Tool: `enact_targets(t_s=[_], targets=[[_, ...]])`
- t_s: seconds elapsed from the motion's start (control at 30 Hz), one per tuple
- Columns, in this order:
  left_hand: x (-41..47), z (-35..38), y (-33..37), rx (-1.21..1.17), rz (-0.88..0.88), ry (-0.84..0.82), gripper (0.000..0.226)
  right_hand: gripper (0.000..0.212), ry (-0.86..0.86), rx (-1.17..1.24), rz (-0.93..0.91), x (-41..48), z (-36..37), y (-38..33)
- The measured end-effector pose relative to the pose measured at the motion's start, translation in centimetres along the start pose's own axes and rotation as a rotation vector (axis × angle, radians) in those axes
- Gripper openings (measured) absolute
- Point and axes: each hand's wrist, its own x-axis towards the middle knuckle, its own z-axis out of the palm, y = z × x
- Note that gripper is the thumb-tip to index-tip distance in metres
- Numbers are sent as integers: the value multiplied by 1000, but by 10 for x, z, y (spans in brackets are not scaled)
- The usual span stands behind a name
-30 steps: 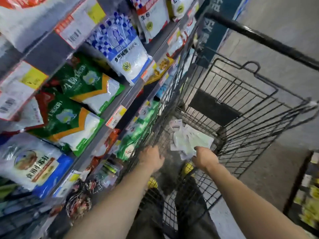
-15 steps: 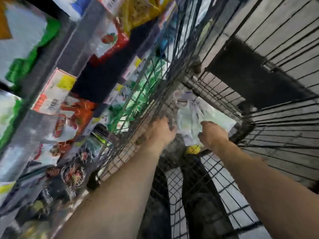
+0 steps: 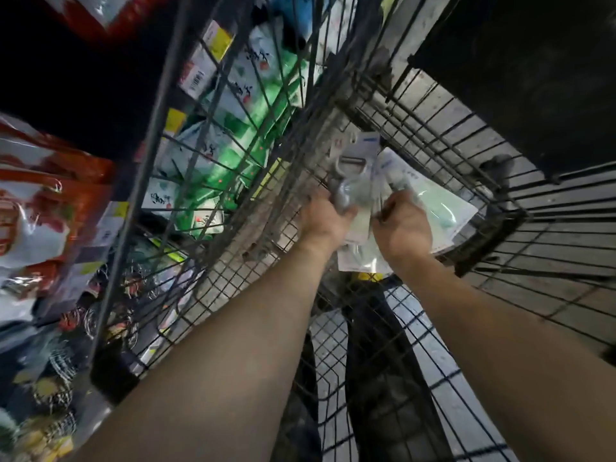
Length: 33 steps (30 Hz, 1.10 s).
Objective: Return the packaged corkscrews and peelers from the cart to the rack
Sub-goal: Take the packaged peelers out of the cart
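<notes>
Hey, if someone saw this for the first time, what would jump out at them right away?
Two bare hands meet low inside the black wire shopping cart: the left hand grips a white carded peeler, and the right hand holds a fan of clear flat packages. Through the cart's left wall, green-and-white bags show on a shelf.

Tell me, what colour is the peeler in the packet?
The peeler is white with a dark blade, in the head view.

Open top of cart point(image 3: 233, 281), wire walls point(image 3: 430, 105) close left and ahead
</notes>
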Motion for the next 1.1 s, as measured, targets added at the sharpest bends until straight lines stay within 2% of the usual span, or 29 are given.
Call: enact_targets(t_s=[0.2,0.3,0.37,0.5,0.6,0.67,0.73,0.87,0.9,1.0,1.03,1.1], targets=[[5,2,-14,-104,-76,-62,70,22,-71,54,62,-5,-2,4],[0,-12,-15,-132,-75,-86,56,19,-110,142,62,-12,-8,9],[-15,-26,-14,-158,-117,-97,48,24,-130,159,32,-20,-15,11],[-72,-55,-11,-279,-184,-101,63,27,-183,295,71,-45,-37,15],[-125,-80,-7,-369,-142,-36,51,25,-188,466,133,-78,-63,12],[-162,-97,-5,-420,-137,-17,55,26,-213,550,134,-104,-84,5],[-195,-111,-6,-439,-127,-13,50,24,-224,585,95,-127,-104,-5],[-261,-134,-11,-479,-42,57,17,16,-186,567,-34,-177,-143,-33],[-277,-141,-13,-501,-31,53,18,17,-200,566,-54,-189,-149,-38],[-314,-154,-35,-561,17,76,79,30,-245,544,-133,-233,-159,-51],[-325,-159,-45,-577,38,104,77,32,-241,539,-164,-248,-159,-54],[-347,-168,-67,-618,82,135,46,28,-234,551,-225,-278,-153,-58]])
